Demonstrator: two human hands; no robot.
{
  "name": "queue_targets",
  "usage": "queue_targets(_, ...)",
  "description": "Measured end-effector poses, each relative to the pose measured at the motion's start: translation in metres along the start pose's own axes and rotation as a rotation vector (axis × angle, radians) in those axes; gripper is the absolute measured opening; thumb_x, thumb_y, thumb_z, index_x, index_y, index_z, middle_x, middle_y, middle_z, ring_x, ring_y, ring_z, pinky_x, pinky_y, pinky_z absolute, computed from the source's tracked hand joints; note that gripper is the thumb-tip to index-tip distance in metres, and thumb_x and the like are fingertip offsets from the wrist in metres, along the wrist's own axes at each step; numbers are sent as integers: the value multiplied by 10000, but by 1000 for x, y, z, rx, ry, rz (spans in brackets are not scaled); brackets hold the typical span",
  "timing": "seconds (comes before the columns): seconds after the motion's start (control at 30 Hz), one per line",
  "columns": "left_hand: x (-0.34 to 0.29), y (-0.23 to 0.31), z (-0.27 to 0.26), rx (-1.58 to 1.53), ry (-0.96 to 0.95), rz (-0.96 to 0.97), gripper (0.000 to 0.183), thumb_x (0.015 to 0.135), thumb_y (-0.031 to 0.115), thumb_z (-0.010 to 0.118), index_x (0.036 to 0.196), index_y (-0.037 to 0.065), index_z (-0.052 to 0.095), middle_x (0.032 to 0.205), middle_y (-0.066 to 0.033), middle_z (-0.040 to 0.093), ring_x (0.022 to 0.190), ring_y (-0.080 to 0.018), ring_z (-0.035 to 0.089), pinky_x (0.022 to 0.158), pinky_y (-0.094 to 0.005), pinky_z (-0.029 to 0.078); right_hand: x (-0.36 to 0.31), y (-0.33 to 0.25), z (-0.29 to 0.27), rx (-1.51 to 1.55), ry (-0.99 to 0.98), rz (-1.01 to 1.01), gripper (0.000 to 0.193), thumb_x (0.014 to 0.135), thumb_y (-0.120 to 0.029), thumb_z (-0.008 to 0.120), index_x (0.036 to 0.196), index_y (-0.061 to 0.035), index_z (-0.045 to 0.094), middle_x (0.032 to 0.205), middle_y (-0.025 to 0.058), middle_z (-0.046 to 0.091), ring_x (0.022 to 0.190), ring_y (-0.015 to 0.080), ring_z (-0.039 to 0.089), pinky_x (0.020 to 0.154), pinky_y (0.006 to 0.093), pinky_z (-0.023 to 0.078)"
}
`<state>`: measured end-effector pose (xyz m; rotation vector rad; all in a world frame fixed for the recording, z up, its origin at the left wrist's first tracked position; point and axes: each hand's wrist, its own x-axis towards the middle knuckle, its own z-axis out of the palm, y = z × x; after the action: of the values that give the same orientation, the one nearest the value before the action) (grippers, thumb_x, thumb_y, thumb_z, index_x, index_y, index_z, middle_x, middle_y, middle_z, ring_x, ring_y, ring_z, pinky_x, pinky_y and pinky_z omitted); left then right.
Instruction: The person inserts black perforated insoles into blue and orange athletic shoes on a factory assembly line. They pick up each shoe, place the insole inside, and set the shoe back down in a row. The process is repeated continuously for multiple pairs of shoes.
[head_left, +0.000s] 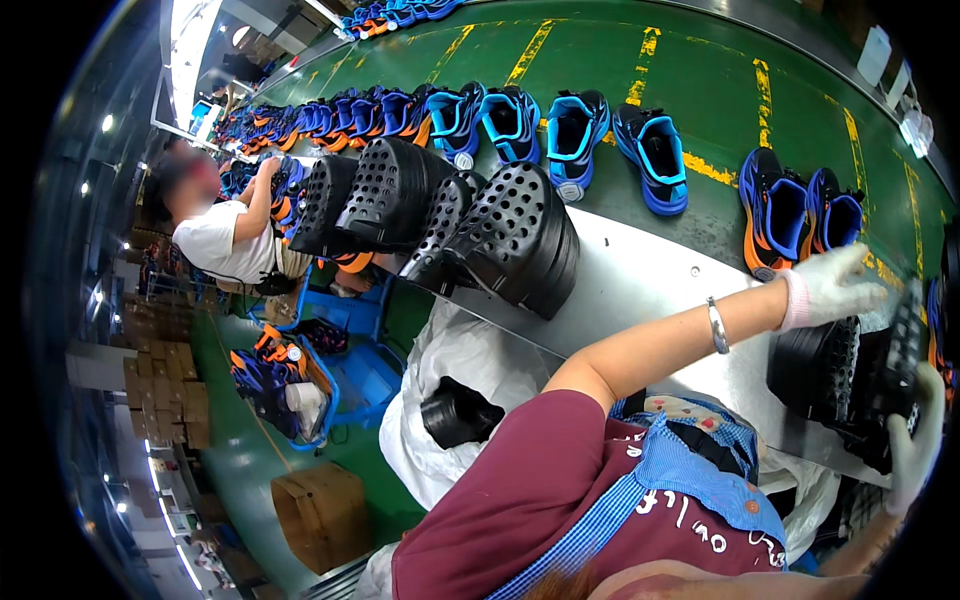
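Observation:
My left hand (838, 288), in a white glove, reaches to the right over the metal bench with its fingers apart and nothing in them. It is close to an orange-and-blue sneaker (827, 215). At the far right my gloved right hand (918, 435) grips a dark perforated insole (902, 345), partly lost at the picture's rim. Between the hands, below the left one, stands a stack of black insoles (812, 370). More stacks of black perforated insoles (520, 225) lie at the bench's left end.
Sneakers with light-blue linings (510, 120) line the green conveyor (600, 60) beyond the metal bench (640, 270). A co-worker in a white shirt (235, 240) handles shoes at left. Blue crates (350, 380), a white bag (415, 455) and a cardboard box (320, 515) stand below.

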<state>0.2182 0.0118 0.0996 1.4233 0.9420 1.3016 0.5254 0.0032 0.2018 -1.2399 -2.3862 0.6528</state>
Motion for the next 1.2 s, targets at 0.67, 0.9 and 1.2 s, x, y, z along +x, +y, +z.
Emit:
queue_targets(0.67,-36,-37,-46,-455,542,-160,424,966,435,556,1125,44,599,970,-44,629,851,-123,616,748,-267,515,124,-81,132,-165,-202,-286,346,838,-326,655,912,1,573,793,212,634,769,386,641,693,458,510)
queue_targets(0.9,-47,-98,-76,621,297,-41,380,892,236,603,1204,19,592,1213,-205,576,1086,-346,591,936,-392,476,165,-49,123,-376,-341,-166,405,813,-390,660,859,12,642,729,225,634,748,402,645,709,449,519)
queue_targets(1.2,-17,-121,-57,952,223,-182,280,822,242,645,1064,103,658,1055,-69,602,1008,-299,594,855,-410,489,245,-56,170,-739,-491,-109,385,840,-346,602,846,30,682,810,239,677,788,390,671,744,443,540)
